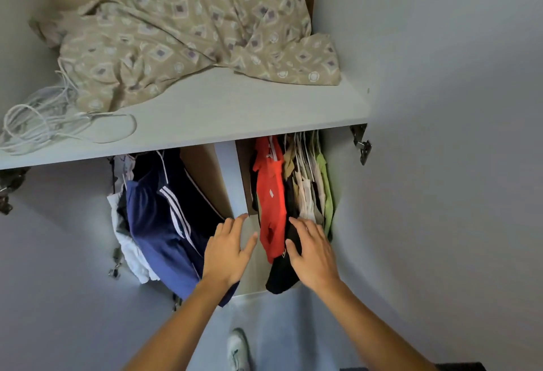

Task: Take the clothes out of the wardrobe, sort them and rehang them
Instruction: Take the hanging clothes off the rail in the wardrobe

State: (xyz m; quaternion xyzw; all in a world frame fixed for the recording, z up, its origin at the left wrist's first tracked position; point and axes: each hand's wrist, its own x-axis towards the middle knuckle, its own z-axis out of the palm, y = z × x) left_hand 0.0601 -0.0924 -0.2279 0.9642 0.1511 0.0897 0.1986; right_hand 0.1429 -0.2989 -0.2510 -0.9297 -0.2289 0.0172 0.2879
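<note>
Head view looks down into an open wardrobe split by an upright divider (232,182). Both hands reach toward its right compartment with fingers spread and nothing pinched. The left hand (227,250) hovers before the divider's lower edge, and just beyond its thumb hangs the red shirt (271,194). The right hand (313,250) lies flat on the black garment (282,275), fingertips against the packed pale and green clothes (318,191), probably parting the row so one hanger can be lifted. Left of the left hand's knuckles, the navy striped tracksuit (164,218) and white garments (129,241) hang in the other compartment. Well above the fingers, a grey shelf (235,112) carries a crumpled patterned sheet (188,27) and loose white wire hangers (44,123), likely spares for rehanging. Pale doors flank the opening; grey floor shows below.
</note>
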